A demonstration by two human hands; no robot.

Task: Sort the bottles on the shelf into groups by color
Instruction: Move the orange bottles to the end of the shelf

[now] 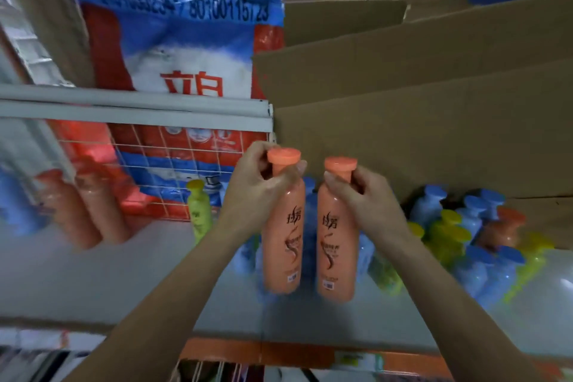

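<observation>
At shelf (93, 282) front: left hand (259, 186) fingers wrapped on left orange bottle (282, 245) neck, right hand (361, 195) likewise on right orange bottle (336, 251). Both upright, just apart. Bare shelf lies left; orange pair (85, 211) far left, mixed cluster (465, 232) right, cardboard box (418, 133) behind.
</observation>
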